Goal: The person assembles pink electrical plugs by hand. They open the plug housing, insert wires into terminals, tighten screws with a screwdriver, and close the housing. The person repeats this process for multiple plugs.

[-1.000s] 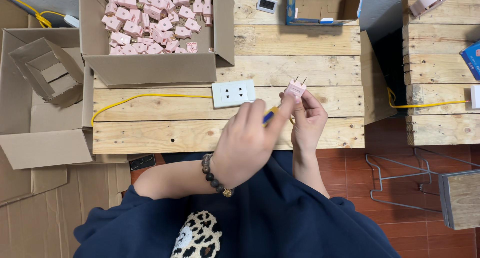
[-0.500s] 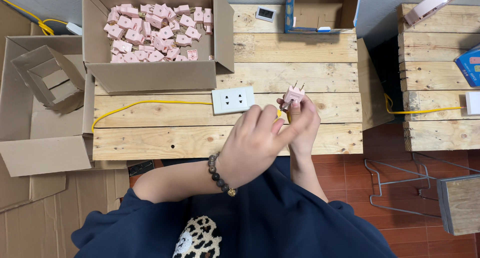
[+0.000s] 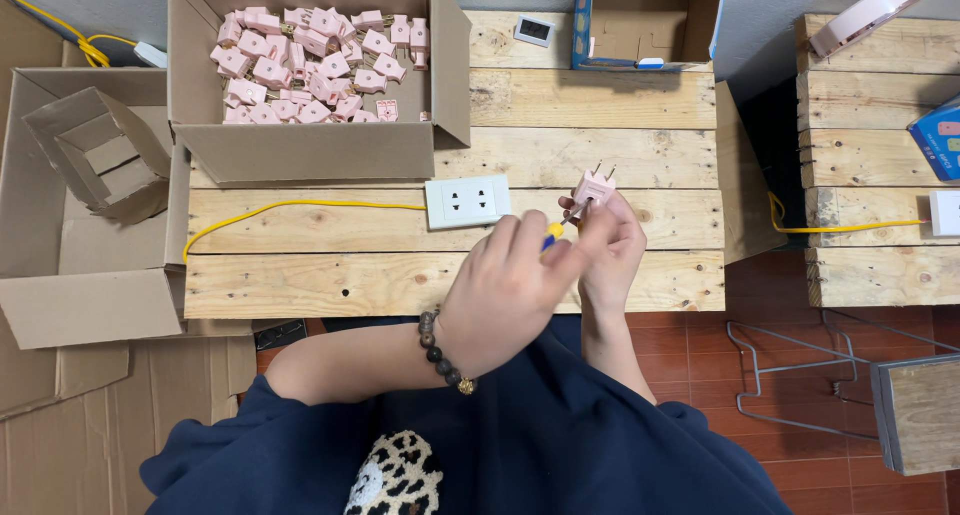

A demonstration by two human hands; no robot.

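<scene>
My right hand (image 3: pixel 612 250) holds a small pink plug adapter (image 3: pixel 592 188) upright over the wooden pallet table (image 3: pixel 330 285), its two metal prongs pointing away from me. My left hand (image 3: pixel 505 290), with a bead bracelet on the wrist, grips a screwdriver with a yellow and blue handle (image 3: pixel 551 233); its tip reaches the underside of the plug. A white double wall socket (image 3: pixel 467 201) on a yellow cable (image 3: pixel 290 207) lies on the table just left of the hands.
An open cardboard box (image 3: pixel 310 150) with several pink plug adapters stands at the back left. Empty cardboard boxes (image 3: pixel 90 205) lie to the left. A blue box (image 3: pixel 645 20) is behind. Another pallet (image 3: pixel 870 165) and a wire frame (image 3: pixel 790 375) are to the right.
Both hands have stayed together at the plug, shifting only slightly. The screwdriver remains at the plug's base.
</scene>
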